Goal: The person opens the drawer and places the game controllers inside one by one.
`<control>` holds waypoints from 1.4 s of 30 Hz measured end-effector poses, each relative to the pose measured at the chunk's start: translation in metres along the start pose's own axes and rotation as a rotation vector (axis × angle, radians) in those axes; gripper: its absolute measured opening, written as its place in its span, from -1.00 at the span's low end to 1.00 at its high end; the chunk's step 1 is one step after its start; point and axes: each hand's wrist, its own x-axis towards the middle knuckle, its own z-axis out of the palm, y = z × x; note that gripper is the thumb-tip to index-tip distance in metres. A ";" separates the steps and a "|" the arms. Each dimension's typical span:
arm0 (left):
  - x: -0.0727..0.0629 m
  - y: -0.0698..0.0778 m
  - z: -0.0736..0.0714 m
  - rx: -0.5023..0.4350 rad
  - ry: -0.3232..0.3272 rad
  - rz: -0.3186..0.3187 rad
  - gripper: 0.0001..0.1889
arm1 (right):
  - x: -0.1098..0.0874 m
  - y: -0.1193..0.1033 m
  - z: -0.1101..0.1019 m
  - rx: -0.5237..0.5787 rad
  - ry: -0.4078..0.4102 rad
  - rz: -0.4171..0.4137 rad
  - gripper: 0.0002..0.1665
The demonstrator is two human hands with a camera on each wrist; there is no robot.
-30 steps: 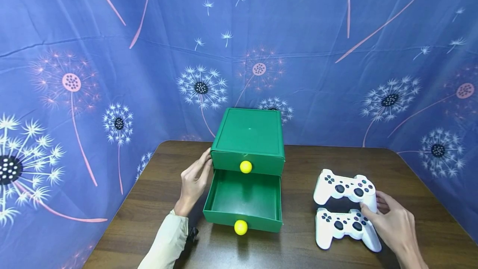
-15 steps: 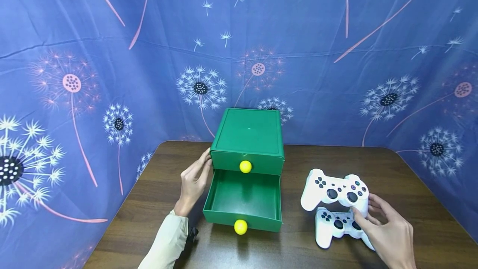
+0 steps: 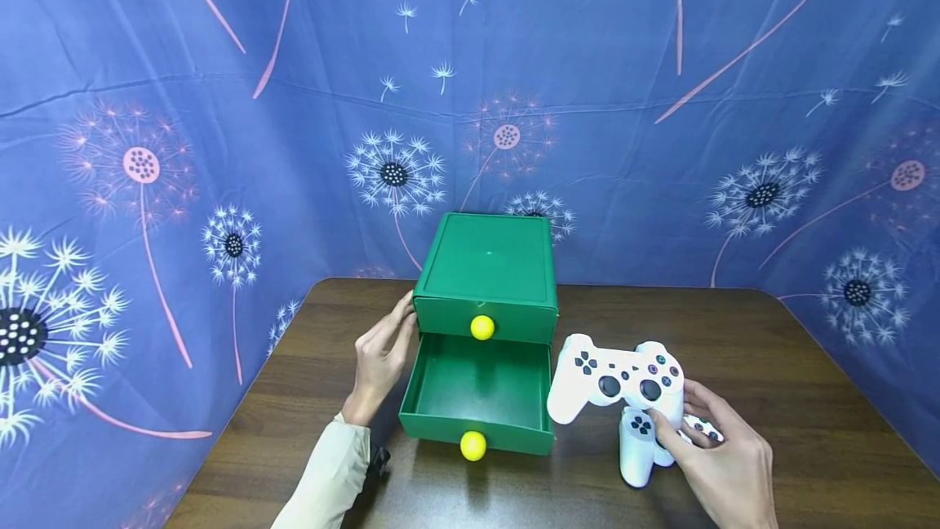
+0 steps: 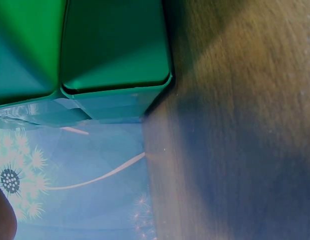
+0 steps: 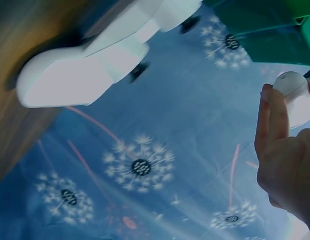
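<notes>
A white game controller is held up by my right hand, thumb and fingers pinching its right grip. It overlaps a second white game controller that lies on the table and is partly hidden. In the right wrist view the hand holds the grip end of the raised controller. At the middle stands a green two-drawer box, its lower drawer pulled out with nothing inside, its upper drawer closed. My left hand rests its extended fingers against the box's left side near the front corner.
Yellow ball knobs stick out from both drawer fronts. The brown wooden table ends at a blue dandelion-print cloth behind. A small black object shows beside the left sleeve.
My right hand has lifted the upper controller off the table and carried it left toward the drawer box. The left hand, box and other controller stay put.
</notes>
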 end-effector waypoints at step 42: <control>-0.001 -0.003 0.000 0.011 -0.011 0.022 -0.41 | -0.028 -0.053 0.051 -0.069 -0.105 -0.159 -0.44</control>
